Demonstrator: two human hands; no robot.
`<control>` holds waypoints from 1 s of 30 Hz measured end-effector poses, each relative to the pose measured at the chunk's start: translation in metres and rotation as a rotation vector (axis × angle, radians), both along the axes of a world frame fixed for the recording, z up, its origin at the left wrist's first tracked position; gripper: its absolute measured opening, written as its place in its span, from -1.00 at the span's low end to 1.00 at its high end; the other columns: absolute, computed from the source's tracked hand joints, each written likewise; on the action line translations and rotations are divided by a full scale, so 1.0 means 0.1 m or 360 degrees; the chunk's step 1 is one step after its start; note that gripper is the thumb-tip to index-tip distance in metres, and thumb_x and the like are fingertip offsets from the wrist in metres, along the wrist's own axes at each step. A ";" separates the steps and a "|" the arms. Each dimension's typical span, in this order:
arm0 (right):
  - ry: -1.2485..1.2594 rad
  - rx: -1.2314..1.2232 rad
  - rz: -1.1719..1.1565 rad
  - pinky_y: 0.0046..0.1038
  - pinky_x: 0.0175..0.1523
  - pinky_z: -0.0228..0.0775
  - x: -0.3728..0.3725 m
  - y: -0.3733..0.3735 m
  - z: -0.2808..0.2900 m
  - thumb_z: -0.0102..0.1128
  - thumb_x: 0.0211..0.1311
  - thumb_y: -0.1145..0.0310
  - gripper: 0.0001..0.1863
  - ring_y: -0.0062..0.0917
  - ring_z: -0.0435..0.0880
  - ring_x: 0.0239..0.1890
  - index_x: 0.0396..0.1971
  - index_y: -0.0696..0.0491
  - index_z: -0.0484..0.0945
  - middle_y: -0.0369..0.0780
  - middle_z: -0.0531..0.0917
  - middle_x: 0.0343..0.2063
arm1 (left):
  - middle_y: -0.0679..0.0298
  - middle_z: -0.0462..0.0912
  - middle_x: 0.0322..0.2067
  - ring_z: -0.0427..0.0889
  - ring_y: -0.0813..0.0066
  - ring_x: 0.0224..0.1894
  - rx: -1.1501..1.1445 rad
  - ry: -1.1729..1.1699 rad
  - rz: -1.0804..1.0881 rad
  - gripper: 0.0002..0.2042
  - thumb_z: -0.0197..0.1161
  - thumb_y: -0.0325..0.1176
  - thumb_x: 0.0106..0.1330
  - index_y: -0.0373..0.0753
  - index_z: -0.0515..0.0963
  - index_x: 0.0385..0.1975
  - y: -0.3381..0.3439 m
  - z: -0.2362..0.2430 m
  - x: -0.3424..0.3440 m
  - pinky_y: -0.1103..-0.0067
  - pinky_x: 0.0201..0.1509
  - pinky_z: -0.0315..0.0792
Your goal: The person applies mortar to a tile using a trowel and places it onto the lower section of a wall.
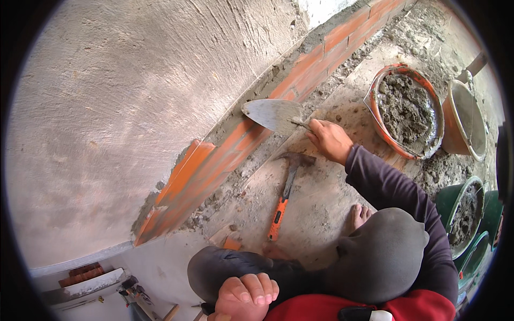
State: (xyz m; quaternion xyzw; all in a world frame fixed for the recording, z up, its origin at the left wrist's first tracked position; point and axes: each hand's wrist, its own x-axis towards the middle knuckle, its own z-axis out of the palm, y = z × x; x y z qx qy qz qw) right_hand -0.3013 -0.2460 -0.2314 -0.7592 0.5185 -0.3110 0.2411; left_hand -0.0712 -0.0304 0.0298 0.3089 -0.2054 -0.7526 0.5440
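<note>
My right hand [326, 140] grips the handle of a steel trowel [270, 112], whose blade lies over the grey mortar on top of a low brick wall [225, 160] built along a rough plastered wall [123, 123]. An orange-handled hammer [278, 216] lies on the dusty floor below that hand. At the bottom, near my bent knee, my left hand [251, 293] has its fingers curled closed; whatever it holds, if anything, is hidden.
An orange bucket of mortar [404, 112] stands at right beside a beige bucket [466, 123]. Green buckets [450, 203] sit lower right. Rubble [439, 174] and a brick piece [232, 243] lie on the floor. Bricks and tools [85, 275] show at lower left.
</note>
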 end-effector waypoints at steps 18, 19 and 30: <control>-0.0405 0.0552 0.0316 -0.12 -0.32 0.40 -0.14 0.69 0.66 0.15 0.25 0.38 -0.80 0.03 0.59 -0.42 -0.26 0.21 0.50 0.04 0.57 -0.57 | 0.16 0.48 -0.24 0.41 0.29 -0.20 -0.0196 -0.0317 0.0012 -0.58 0.22 -0.03 0.16 -0.22 0.45 -0.13 -0.14 -0.20 0.03 0.35 -0.13 0.30; -0.0434 0.0618 0.0323 -0.13 -0.32 0.40 -0.25 0.72 0.73 0.17 0.24 0.39 -0.80 0.03 0.59 -0.42 -0.26 0.21 0.49 0.03 0.57 -0.57 | 0.15 0.48 -0.24 0.41 0.28 -0.21 -0.0195 -0.0409 0.0059 -0.58 0.23 -0.03 0.16 -0.22 0.44 -0.13 -0.15 -0.18 0.03 0.35 -0.14 0.30; 0.0687 0.0595 -0.0718 -0.16 -0.27 0.41 -2.09 1.32 2.33 0.22 0.24 0.31 -0.78 -0.06 0.62 -0.41 -0.30 0.17 0.57 0.02 0.61 -0.51 | 0.18 0.50 -0.25 0.48 0.37 -0.15 -0.0701 -0.2288 0.0345 -0.61 0.21 -0.15 0.30 -0.35 0.45 -0.07 -0.45 0.13 0.89 0.45 0.01 0.35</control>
